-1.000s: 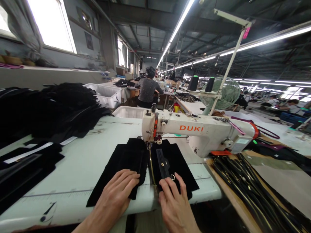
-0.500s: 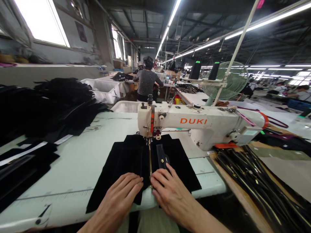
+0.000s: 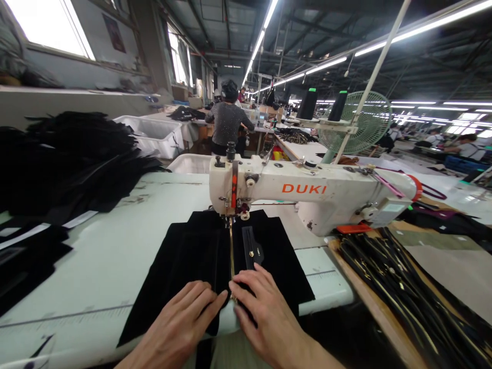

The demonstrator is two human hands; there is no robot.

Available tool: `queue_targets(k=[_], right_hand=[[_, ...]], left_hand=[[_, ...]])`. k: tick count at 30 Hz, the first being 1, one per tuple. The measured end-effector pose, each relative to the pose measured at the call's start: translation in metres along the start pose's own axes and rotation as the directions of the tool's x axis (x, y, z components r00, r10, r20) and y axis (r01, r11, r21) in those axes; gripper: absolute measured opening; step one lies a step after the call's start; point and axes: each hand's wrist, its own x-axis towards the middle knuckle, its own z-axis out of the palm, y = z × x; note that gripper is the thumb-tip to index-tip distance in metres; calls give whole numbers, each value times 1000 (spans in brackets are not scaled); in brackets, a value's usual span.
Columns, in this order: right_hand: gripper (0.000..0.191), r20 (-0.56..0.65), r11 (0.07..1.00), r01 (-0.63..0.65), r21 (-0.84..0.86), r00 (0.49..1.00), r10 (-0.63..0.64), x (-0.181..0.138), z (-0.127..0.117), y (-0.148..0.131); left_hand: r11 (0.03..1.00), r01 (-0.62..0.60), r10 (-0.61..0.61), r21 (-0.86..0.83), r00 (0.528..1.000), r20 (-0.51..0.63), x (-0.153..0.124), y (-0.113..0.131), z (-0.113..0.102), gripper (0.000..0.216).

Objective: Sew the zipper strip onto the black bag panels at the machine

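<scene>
A black fabric panel [image 3: 184, 251] lies flat under the needle of a white sewing machine [image 3: 265, 184]. A gold-toothed zipper [image 3: 231, 251] runs from the presser foot down its middle toward me. My left hand [image 3: 188, 312] rests on the panel left of the zipper, fingers stretched out and index fingertip close to the zipper's near end. My right hand [image 3: 261, 302] has its fingers and thumb closed about that near end, partly hiding it. A short dark zipper pocket piece [image 3: 249, 246] with a gold pull lies on the panel's right half.
Piles of black fabric pieces [image 3: 73, 159] cover the left of the table [image 3: 96, 266]. Several gold-toothed zippers [image 3: 400, 292] lie on a board at right. Behind the machine are a white bin [image 3: 154, 136], thread cones [image 3: 308, 105], a fan [image 3: 371, 120] and a person [image 3: 230, 120].
The view has shifted slightly, so the whole scene sits a little further left. My left index finger now points out more toward the zipper. My right hand stays at the zipper's near end.
</scene>
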Motion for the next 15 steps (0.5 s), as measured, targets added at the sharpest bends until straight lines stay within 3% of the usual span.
queue_targets(k=[4,7,11,15], right_hand=[[39,-9,976,139,-166,990,-142,-2,12,1],[37,-27,966,186,-178,981,-194,1,14,3],[22,-127,994,108,-22,986,-110,11,7,9],[9,-194,997,75,31,979,-68,18,9,15]], left_hand=[[996,51,-49,-79,998,34,3,2,-2,50],[994,46,-43,-95,999,25,4,0,0,52],[988,24,-11,-150,996,85,7,-5,-3,54],[987,59,-59,-146,998,4,5,-10,-9,75]])
